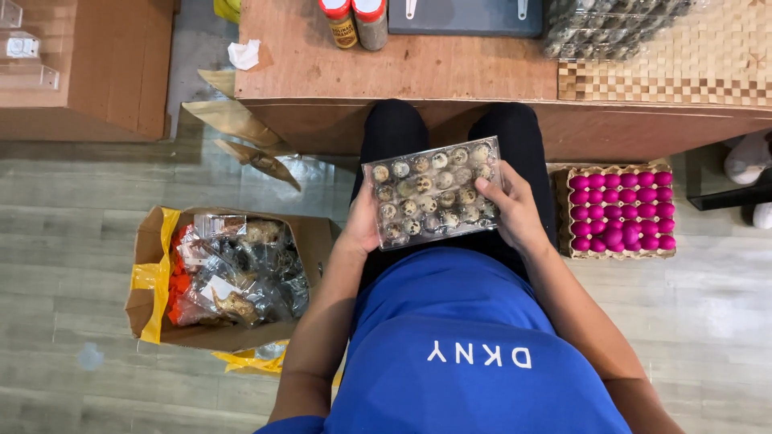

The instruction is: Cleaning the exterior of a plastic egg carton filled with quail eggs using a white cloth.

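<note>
You hold a clear tray of speckled quail eggs (434, 193) over your lap, at the centre of the frame.

Its long axis runs nearly left to right, the right end tipped slightly up-frame, eggs facing up. Your left hand (363, 229) clasps the tray's lower-left edge, fingers hidden beneath; your right hand (515, 213) grips the right end, thumb across the lid. To the right on the floor sits a carton of pink eggs (619, 211); at lower left, a cardboard box (149, 277) of plastic packets.
</note>
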